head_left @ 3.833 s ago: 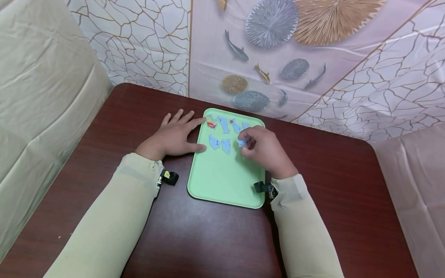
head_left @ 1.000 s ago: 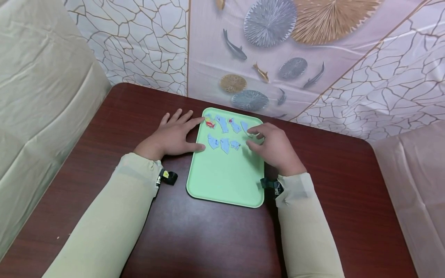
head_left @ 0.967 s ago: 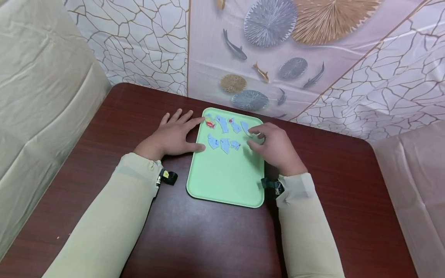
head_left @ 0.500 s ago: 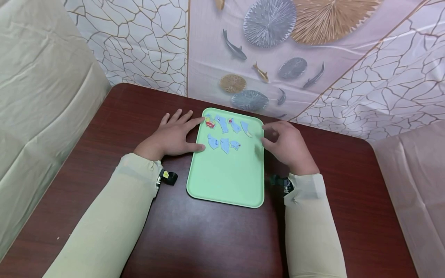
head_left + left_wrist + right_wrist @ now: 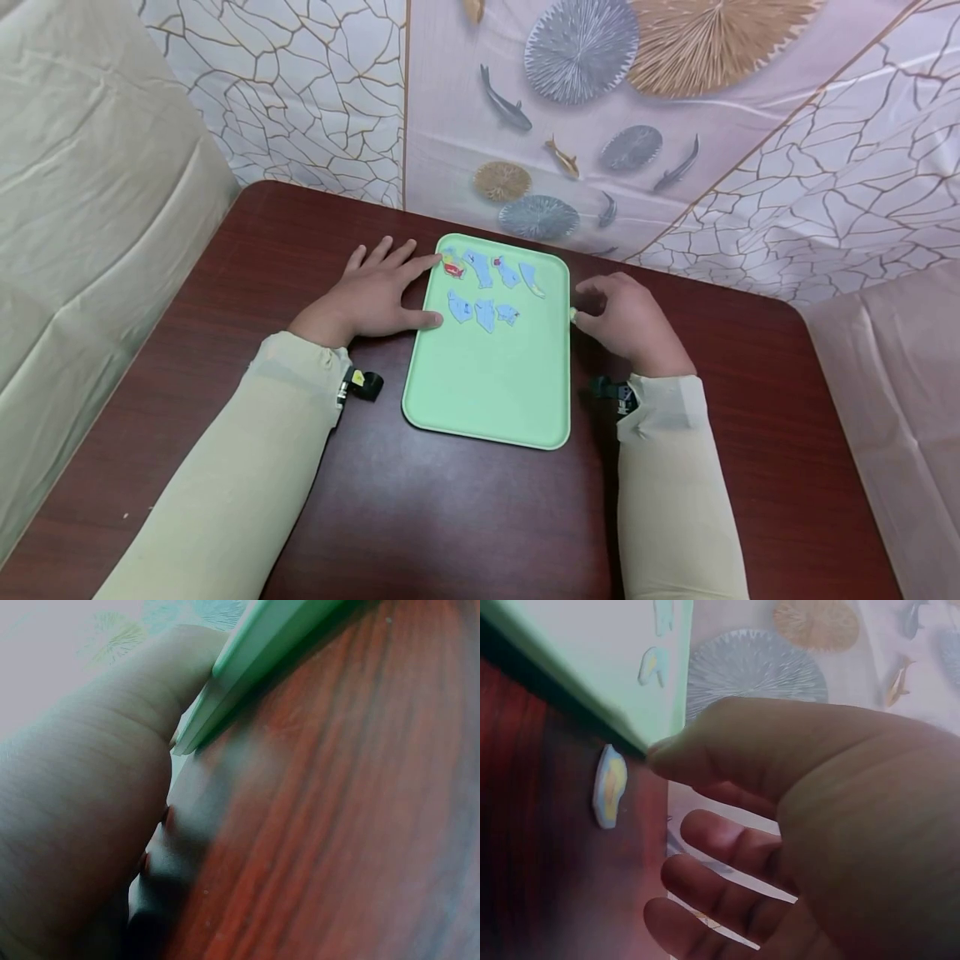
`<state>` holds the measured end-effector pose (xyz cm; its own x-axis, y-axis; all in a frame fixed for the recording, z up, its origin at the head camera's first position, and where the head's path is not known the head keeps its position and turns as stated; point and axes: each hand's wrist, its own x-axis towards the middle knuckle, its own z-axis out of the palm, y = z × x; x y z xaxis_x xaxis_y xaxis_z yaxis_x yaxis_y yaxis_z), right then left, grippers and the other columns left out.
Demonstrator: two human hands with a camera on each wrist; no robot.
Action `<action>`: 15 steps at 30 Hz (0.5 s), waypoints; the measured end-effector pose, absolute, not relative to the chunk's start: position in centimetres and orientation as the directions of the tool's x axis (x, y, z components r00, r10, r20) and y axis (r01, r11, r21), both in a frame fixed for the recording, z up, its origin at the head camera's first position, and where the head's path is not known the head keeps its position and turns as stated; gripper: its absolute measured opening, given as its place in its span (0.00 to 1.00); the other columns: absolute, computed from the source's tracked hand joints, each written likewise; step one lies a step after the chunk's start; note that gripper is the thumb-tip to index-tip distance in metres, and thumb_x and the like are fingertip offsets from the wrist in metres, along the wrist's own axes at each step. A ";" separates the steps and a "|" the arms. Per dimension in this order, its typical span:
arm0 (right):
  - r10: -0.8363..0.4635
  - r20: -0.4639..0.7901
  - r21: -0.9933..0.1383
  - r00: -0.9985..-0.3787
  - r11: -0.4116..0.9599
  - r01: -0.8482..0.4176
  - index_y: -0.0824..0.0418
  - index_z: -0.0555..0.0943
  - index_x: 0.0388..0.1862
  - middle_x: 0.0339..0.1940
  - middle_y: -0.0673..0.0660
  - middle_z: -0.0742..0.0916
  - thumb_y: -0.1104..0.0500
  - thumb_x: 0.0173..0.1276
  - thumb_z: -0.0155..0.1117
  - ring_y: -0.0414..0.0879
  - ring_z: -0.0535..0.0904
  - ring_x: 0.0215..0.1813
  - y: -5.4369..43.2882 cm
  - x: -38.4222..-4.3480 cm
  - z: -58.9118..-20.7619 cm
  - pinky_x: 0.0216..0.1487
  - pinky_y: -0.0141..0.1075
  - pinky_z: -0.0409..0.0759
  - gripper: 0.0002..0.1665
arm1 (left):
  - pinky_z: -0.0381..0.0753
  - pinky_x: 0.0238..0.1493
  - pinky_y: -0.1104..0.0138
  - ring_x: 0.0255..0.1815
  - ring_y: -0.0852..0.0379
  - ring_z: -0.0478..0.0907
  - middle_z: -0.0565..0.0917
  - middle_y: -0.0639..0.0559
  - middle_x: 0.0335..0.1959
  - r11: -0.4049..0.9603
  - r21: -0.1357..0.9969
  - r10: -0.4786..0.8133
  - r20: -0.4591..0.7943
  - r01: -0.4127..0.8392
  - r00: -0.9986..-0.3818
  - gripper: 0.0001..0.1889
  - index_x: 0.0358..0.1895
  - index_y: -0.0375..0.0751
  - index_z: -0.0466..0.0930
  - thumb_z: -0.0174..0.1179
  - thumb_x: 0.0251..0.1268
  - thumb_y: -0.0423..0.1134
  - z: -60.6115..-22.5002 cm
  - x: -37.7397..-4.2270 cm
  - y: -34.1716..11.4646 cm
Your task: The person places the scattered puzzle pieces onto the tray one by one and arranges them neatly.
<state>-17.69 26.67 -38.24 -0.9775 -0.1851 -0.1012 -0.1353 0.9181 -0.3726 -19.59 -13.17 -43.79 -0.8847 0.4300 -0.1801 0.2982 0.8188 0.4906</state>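
A light green tray (image 5: 483, 383) lies on the table with several flat, irregular blue puzzle pieces in two rows near its far end. The corner piece (image 5: 453, 268) is red and yellow. A long piece with a pale tip (image 5: 531, 279) ends the far row. My left hand (image 5: 367, 296) rests spread at the tray's left edge, thumb and index finger touching the rim. Beyond the right rim is my right hand (image 5: 626, 321), its fingers loosely bent and holding nothing. The right wrist view shows a blue-and-yellow puzzle piece (image 5: 610, 787) on the table beside the tray, near the thumb.
The dark red-brown wooden table (image 5: 450, 517) extends around the tray. A patterned cloth (image 5: 525, 167) with fish and round shapes hangs behind its far edge. Beige cloth (image 5: 105, 233) covers the left side.
My right hand has put a blue puzzle piece down in the nearer row, then moved right, off the tray to the table beside it. My left hand has stayed put.
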 end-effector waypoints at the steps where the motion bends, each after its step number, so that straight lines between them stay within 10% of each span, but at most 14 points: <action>1: -0.190 -0.109 -0.369 -0.976 0.919 -0.138 0.64 0.87 0.69 0.68 0.65 0.86 0.56 0.76 0.75 0.63 0.84 0.64 26.7 -17.7 -38.4 0.66 0.60 0.84 0.26 | 0.30 0.92 0.33 0.98 0.36 0.29 0.44 0.46 0.97 0.819 0.491 0.430 -0.180 0.298 -0.885 0.53 0.94 0.74 0.50 0.64 0.71 0.78 -43.8 -19.6 -13.2; 15: -0.214 -0.163 -0.375 -0.963 0.916 -0.141 0.61 0.91 0.60 0.55 0.62 0.91 0.61 0.77 0.70 0.57 0.81 0.59 26.6 -18.1 -39.5 0.64 0.55 0.82 0.16 | 0.29 0.92 0.33 0.98 0.36 0.29 0.44 0.46 0.97 0.818 0.493 0.431 -0.188 0.295 -0.882 0.53 0.94 0.73 0.50 0.64 0.72 0.78 -43.7 -19.6 -13.1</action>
